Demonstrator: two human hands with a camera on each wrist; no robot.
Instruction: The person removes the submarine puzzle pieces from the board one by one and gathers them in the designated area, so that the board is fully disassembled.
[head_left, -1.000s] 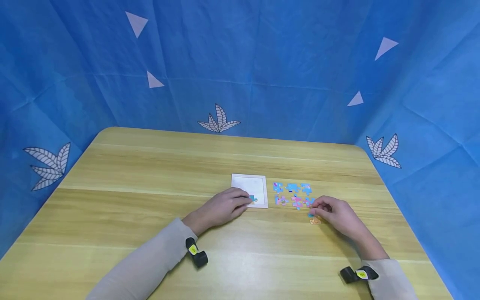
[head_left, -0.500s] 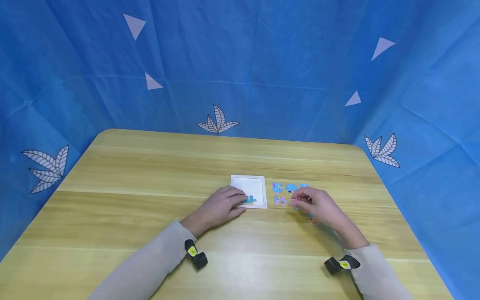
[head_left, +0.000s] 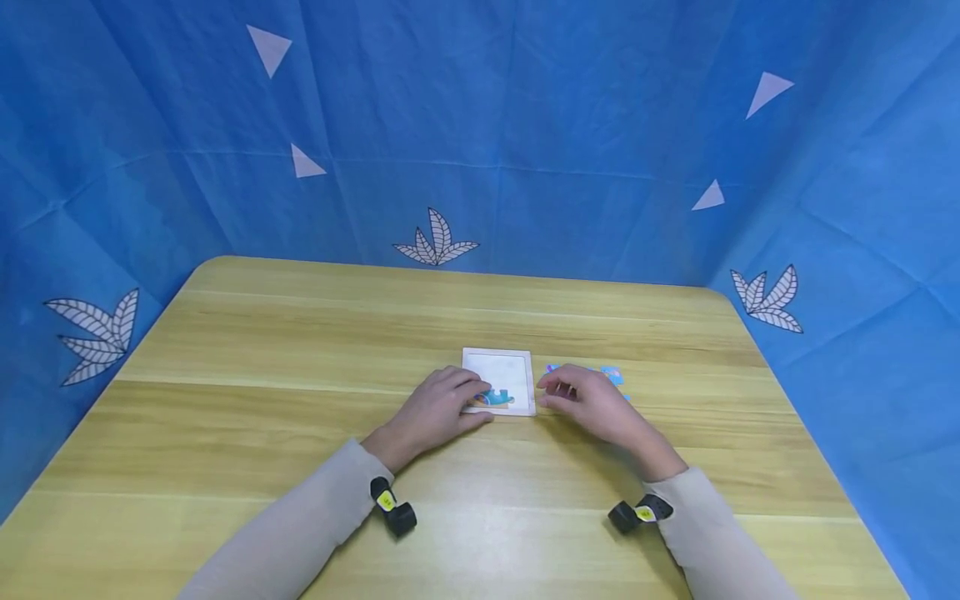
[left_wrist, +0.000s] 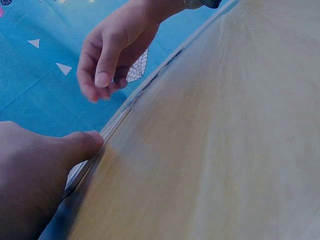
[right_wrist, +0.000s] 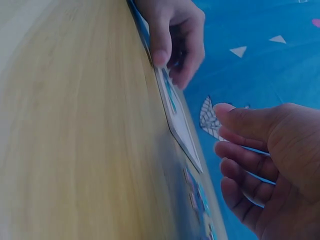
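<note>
A square white puzzle tray [head_left: 531,367] lies mid-table, with joined blue and orange pieces [head_left: 495,399] along its near side. My left hand [head_left: 438,417] holds the tray's near left corner, the thumb at the near rim and the fingers over the inside, covering part of the pieces. My right hand [head_left: 592,404] hovers just right of the tray. In the right wrist view, that hand's thumb and fingers are loosely bent and apart, with nothing visible between them. Loose jigsaw pieces [head_left: 611,373] lie beyond and beneath the right hand, mostly hidden by it.
The wooden table [head_left: 315,333] runs back to a blue curtain [head_left: 480,100] printed with white triangles and leaves. Both sleeves carry black wrist cameras, the left camera [head_left: 393,508] and the right camera [head_left: 637,514], close over the tabletop.
My right hand has moved left from the near right loose pieces, across the others, to the tray's right side. My left hand has drawn slightly left, so more joined pieces show.
</note>
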